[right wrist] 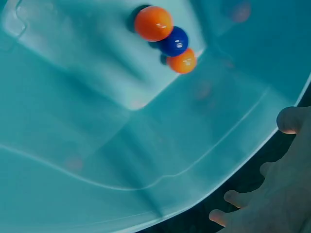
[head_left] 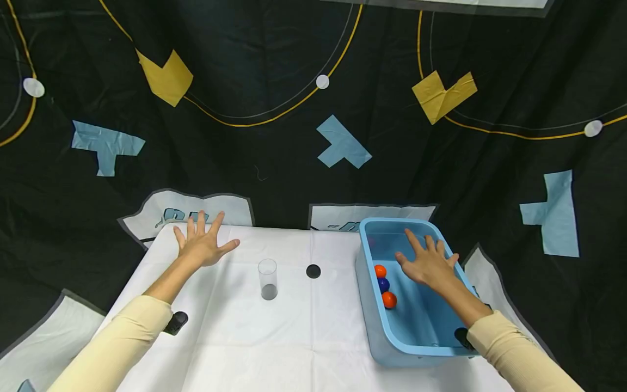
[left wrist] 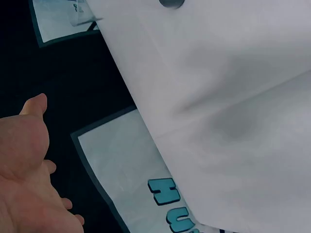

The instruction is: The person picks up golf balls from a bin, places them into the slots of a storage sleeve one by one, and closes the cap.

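The left hand (head_left: 200, 247) is held over the far left part of the white table, fingers spread, holding nothing. To its right stands an upright clear cup (head_left: 268, 279). Spread fingers also mark the right hand (head_left: 429, 265), empty above the blue bin (head_left: 387, 340). Inside the bin, along its left side, lie two orange balls (head_left: 389, 299) (right wrist: 153, 23) with a dark blue ball (head_left: 383, 285) between them. The left wrist view has the left hand (left wrist: 34, 179) at its left edge; the right wrist view has the right hand (right wrist: 279, 184) at lower right.
A black disc (head_left: 313, 271) lies on the white table (head_left: 254, 337) between cup and bin. Behind the table hangs a black cloth (head_left: 274, 174) with yellow and blue tape pieces. White printed sheets (head_left: 215, 204) show past the table's far edge.
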